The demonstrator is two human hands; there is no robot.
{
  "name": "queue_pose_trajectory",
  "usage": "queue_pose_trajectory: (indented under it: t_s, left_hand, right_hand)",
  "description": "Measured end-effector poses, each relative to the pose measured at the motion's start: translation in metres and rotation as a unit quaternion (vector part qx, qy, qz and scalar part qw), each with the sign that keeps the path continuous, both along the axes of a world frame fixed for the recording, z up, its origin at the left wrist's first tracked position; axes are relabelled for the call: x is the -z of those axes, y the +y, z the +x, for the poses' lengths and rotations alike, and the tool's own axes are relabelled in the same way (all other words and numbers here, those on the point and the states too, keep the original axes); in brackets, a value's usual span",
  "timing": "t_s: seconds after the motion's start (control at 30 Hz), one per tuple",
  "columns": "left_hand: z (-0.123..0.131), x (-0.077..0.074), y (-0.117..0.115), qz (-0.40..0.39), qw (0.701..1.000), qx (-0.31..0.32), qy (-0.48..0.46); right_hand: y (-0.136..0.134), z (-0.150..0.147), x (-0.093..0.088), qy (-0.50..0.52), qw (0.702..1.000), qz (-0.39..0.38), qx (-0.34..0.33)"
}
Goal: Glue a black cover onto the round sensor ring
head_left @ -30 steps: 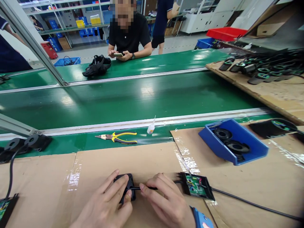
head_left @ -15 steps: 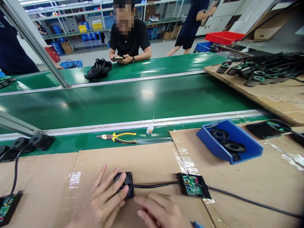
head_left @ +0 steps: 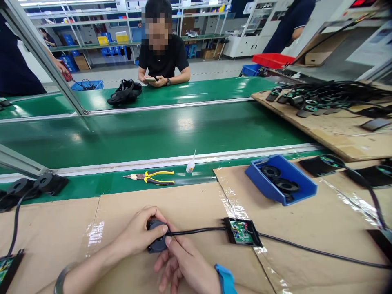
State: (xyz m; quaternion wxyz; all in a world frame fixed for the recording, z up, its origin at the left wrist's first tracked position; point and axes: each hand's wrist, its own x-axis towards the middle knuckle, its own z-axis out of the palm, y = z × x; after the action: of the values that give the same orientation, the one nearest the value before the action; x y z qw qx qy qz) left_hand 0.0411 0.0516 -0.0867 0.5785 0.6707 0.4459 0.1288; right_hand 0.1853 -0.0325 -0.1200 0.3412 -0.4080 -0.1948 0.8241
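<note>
My left hand (head_left: pixel 146 229) is closed around a small black round-faced housing (head_left: pixel 157 241), thumb on top and fingers over its far edge. From the right comes my right hand (head_left: pixel 183 259), its thumb and forefinger pressed at the spot where a black cable (head_left: pixel 199 231) meets the housing; the other fingers curl loosely below. This cable runs right to an open black case (head_left: pixel 259 237) with a green circuit board (head_left: pixel 241 231) inside. A second cable (head_left: pixel 306 247) leaves the case toward the right edge. My hands partly hide the housing.
Yellow-black pliers (head_left: pixel 151 178) and a small white needle-tip bottle (head_left: pixel 190 165) lie beyond the cardboard (head_left: pixel 122 204). A blue bin (head_left: pixel 301 192) holds black round parts. More cabled parts (head_left: pixel 50 183) sit at left and on a raised board (head_left: pixel 346 153). A person (head_left: pixel 165 53) sits opposite, holding a phone.
My left hand has gone from lying spread over the housing to gripping it, and the housing is now tilted. My right hand has come up against its cable end. The view has shifted slightly right.
</note>
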Motion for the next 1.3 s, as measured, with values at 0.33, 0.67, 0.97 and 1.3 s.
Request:
queue_pose_trajectory:
  t_s: [0.33, 0.67, 0.97, 1.3]
  left_hand:
    - [0.009, 0.005, 0.001, 0.01, 1.0, -0.028, 0.002]
    - [0.007, 0.01, 0.004, -0.027, 0.997, -0.047, -0.055]
    - [-0.019, 0.009, 0.026, -0.111, 0.985, 0.062, -0.12]
    - [-0.022, 0.011, 0.009, -0.102, 0.983, 0.024, -0.15]
  right_hand:
    - [0.0, -0.012, 0.0, -0.043, 0.998, -0.011, 0.036]
    - [-0.001, -0.01, 0.0, -0.039, 0.999, -0.008, 0.024]
    - [-0.002, -0.005, 0.009, -0.03, 0.999, 0.025, 0.022]
    - [-0.005, -0.001, 0.015, -0.032, 0.999, 0.025, -0.01]
